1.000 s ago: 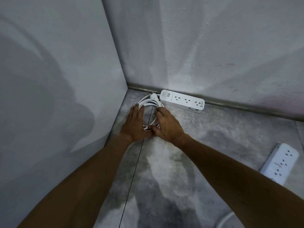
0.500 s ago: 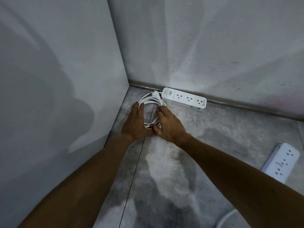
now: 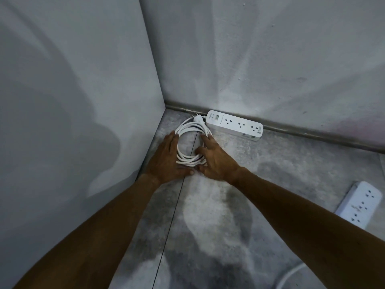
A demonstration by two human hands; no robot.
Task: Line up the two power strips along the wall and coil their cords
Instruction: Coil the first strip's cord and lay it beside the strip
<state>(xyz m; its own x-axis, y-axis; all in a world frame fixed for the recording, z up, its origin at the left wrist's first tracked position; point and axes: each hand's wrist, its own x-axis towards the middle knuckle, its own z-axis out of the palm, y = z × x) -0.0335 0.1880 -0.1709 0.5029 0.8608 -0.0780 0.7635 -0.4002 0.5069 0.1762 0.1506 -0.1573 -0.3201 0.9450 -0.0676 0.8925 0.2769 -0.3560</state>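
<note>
A white power strip lies flat against the baseboard of the far wall, near the corner. Its white cord is coiled in a loop on the floor just left of it. My left hand rests flat against the coil's left side, and my right hand lies over its right side with fingers spread. Both hands touch the cord and cup it between them without closing around it. A second white power strip lies at an angle at the right edge, away from the wall, partly behind my right forearm.
Two grey walls meet in a corner close to the coil. A dark baseboard runs along the far wall. A loose stretch of white cord crosses the grey tiled floor at the bottom right.
Both hands have spread slightly apart on the coil, which now shows more of its round opening. The strip by the wall has not moved.
</note>
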